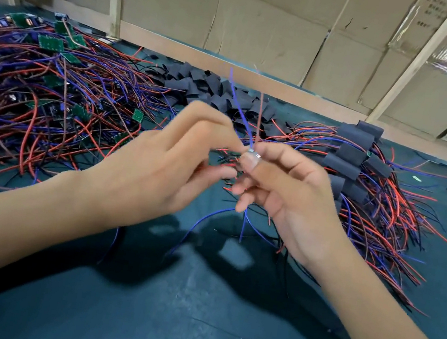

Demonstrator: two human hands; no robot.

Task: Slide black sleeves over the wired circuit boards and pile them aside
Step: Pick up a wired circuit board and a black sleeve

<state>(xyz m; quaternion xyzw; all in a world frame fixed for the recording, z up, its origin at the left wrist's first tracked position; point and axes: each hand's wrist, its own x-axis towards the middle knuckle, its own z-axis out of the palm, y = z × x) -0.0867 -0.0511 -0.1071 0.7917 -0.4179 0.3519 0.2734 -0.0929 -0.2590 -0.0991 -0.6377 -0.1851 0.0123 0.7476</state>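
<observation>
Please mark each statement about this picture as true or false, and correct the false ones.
1. The bare green boards lie on the person's left. True.
2. The loose black sleeves lie at the near table edge. False: they lie at the far side, near the cardboard wall.
3. Both hands are raised, fingers meeting around wires. True: left hand, right hand.
4. The sleeved boards are piled on the left. False: they are on the right.
5. The table cover is red. False: it is dark teal.
</observation>
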